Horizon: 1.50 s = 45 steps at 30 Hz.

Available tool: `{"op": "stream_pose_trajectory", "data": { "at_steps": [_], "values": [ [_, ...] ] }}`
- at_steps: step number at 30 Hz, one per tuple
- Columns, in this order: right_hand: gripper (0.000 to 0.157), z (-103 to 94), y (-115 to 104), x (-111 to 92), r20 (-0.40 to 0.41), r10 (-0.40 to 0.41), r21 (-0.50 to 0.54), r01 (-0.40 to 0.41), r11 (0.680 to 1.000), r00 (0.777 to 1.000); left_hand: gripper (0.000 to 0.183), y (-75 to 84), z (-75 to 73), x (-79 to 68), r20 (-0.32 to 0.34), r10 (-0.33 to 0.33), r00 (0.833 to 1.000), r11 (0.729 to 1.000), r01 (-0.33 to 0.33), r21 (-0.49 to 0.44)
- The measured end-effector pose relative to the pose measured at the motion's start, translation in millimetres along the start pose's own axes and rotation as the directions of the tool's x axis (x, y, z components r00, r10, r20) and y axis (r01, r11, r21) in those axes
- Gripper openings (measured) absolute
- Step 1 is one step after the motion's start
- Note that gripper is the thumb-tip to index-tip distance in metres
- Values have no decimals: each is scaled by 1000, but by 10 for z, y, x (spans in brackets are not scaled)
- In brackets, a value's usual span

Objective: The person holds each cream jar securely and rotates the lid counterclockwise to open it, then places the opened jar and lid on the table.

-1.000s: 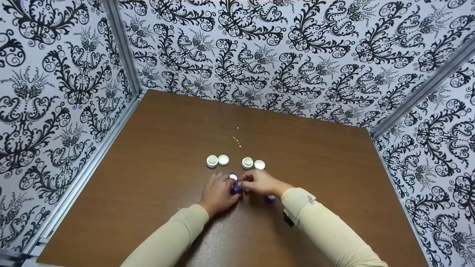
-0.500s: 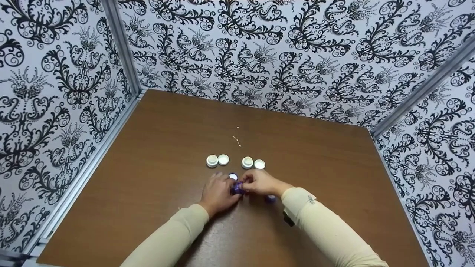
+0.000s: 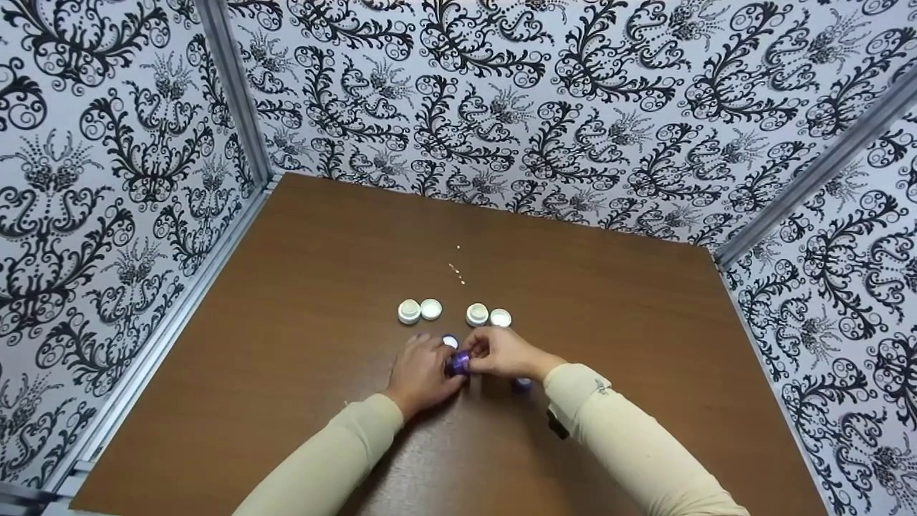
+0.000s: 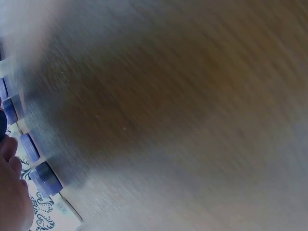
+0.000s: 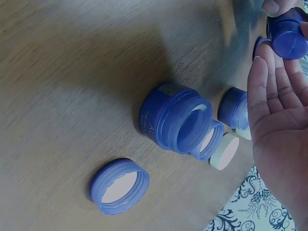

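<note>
A small blue-purple jar [image 3: 460, 362] is between both hands over the middle of the table. My left hand [image 3: 425, 369] lies on its left side and grips it. My right hand [image 3: 505, 352] pinches the jar from the right; in the right wrist view the held jar [image 5: 288, 41] shows its rounded end. Under the right hand, in the right wrist view, stands an open blue jar [image 5: 180, 120], with an upturned blue lid [image 5: 120, 185] beside it. Another upturned lid [image 3: 450, 342] lies just beyond the left fingers. The hands partly hide the held jar.
Two open white jars [image 3: 409, 311] with upturned white lids [image 3: 430, 309] stand beyond the hands. Small pale crumbs [image 3: 457, 271] lie farther back on the brown table [image 3: 344, 236]. Patterned walls [image 3: 458, 107] rise along the far edge and sides.
The right fingers have shifted slightly, and more of the held jar's purple side shows. The left hand, other jars and lids have stayed where they were.
</note>
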State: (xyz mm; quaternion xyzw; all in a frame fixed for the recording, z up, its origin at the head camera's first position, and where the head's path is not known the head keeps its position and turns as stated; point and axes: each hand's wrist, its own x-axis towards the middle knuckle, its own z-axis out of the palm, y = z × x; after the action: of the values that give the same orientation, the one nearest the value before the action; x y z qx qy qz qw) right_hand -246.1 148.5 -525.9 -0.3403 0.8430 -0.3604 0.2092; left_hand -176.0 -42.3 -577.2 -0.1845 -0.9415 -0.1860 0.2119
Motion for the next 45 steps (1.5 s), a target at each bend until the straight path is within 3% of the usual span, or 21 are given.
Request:
{"op": "stream_pose_trajectory", "data": {
  "at_steps": [6,16,29,37,45],
  "values": [
    [22,9,-2,-10,-6,-12,18,13,1000,1000,41,4,3,-3,25,-17,1000,1000,17,1],
    [16,-6,-32,-36,17,56,-25,-55,998,998,40,3,-1,-9,15,-8,1000,1000,9,-13],
    [20,3,1,-24,-1,26,-57,-26,998,1000,37,-2,-12,-9,-14,16,1000,1000,-16,-25],
    [24,5,-3,-29,7,-6,20,6,1000,1000,37,4,-22,-13,-8,13,1000,1000,-13,-23],
    [23,1,-7,-21,5,-28,24,28,999,1000,37,4,-20,-6,-11,14,1000,1000,-14,-24]
  ]
}}
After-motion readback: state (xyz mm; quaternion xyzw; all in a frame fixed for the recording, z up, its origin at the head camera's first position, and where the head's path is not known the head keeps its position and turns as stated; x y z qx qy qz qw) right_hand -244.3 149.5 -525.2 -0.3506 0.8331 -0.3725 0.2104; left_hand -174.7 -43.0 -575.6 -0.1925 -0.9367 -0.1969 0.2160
